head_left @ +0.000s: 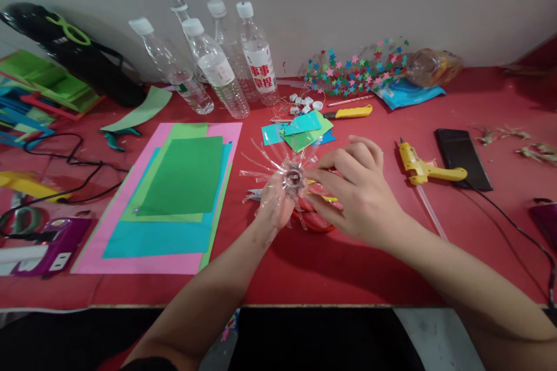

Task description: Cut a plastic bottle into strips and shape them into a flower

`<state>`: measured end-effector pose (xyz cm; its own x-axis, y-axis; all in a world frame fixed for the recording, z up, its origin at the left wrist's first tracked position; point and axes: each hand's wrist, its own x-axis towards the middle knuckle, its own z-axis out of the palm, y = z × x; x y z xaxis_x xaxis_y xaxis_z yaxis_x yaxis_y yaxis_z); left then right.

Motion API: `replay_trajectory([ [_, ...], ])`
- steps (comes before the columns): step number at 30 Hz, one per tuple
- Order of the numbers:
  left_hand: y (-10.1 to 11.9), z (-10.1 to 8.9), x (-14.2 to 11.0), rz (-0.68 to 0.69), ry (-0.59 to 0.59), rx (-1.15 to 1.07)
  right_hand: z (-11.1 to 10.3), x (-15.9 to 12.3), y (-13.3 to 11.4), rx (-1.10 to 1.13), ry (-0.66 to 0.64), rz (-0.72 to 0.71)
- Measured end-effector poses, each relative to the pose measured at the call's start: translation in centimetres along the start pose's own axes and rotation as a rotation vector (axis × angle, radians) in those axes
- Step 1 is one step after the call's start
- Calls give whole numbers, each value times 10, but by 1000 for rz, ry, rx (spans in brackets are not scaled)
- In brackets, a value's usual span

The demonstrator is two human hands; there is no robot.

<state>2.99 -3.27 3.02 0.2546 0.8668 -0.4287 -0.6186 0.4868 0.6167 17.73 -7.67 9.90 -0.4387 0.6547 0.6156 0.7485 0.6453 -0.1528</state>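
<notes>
My left hand (276,202) is closed around a clear plastic bottle top (293,178), its neck facing up toward me. The bottle's wall is cut into several thin strips that fan outward all around. My right hand (359,191) is just right of the neck, thumb and forefinger apart, their tips at or very near the strips; whether they touch is hard to tell. Beneath the bottle top, partly covered, lie scissors with red handles (315,223) on the red table (339,278).
Left of my hands lie stacked coloured paper sheets (183,177). Plastic bottles (261,66) stand along the wall. Paper pieces (300,127), a yellow utility knife (354,112) and star confetti (357,72) are behind. A yellow glue gun (420,165) and a phone (463,157) lie right.
</notes>
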Motion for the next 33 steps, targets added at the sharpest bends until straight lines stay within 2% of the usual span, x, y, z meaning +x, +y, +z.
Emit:
replay_trajectory([
  [4,-1,0,-1,110,-63,12,1,0,0,43,16,4],
  [12,-3,-1,-1,125,-73,61,-1,1,-2,172,33,36],
  [17,-2,-4,-1,123,-74,80,-2,1,0,74,172,8],
  [25,-4,-8,-3,153,-132,82,-8,4,2,203,-20,113],
  [33,-4,-9,1,124,-152,38,-8,3,0,157,-42,88],
])
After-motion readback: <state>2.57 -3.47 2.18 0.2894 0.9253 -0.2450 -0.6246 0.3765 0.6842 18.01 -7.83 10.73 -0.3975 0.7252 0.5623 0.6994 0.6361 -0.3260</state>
